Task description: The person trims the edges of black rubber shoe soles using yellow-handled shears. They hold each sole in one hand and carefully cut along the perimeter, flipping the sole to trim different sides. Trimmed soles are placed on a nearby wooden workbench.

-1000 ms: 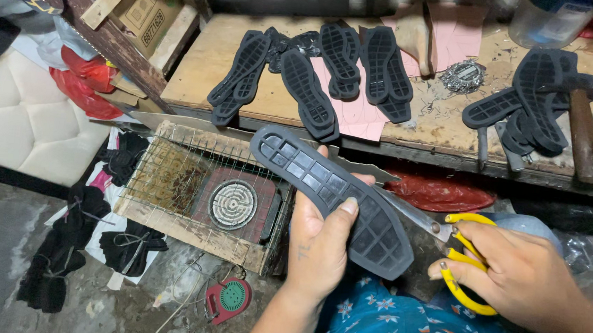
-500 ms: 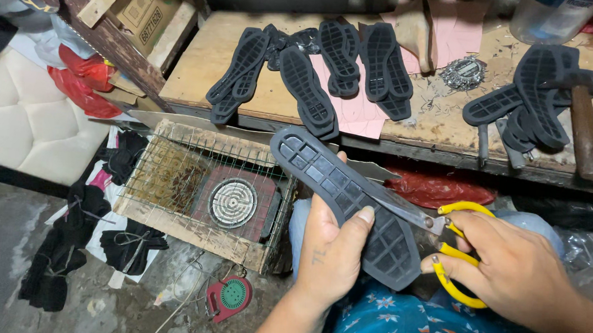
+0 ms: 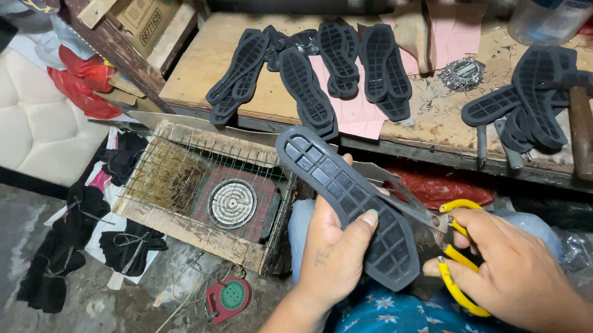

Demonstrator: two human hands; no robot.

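Observation:
My left hand (image 3: pixel 332 249) grips a dark grey rubber shoe sole (image 3: pixel 350 201) with a gridded underside, held tilted from upper left to lower right. My right hand (image 3: pixel 512 268) holds yellow-handled scissors (image 3: pixel 438 228), fingers through the loops. The steel blades reach the sole's right edge, partly hidden behind it. Both hands sit over my lap, which is covered in blue patterned cloth (image 3: pixel 410 331).
A wooden workbench (image 3: pixel 199 69) above holds several black soles (image 3: pixel 303 73), pink paper patterns (image 3: pixel 359 112) and a hammer (image 3: pixel 585 124). To the left on the floor stands a wire-caged electric coil heater (image 3: pixel 228 203), with dark rubber scraps (image 3: pixel 68 241) and a small red-green round object (image 3: pixel 231 297).
The sole has shifted right and slightly down in my left hand, turning against the scissor blades. My right hand with the scissors has stayed close to the sole's right edge.

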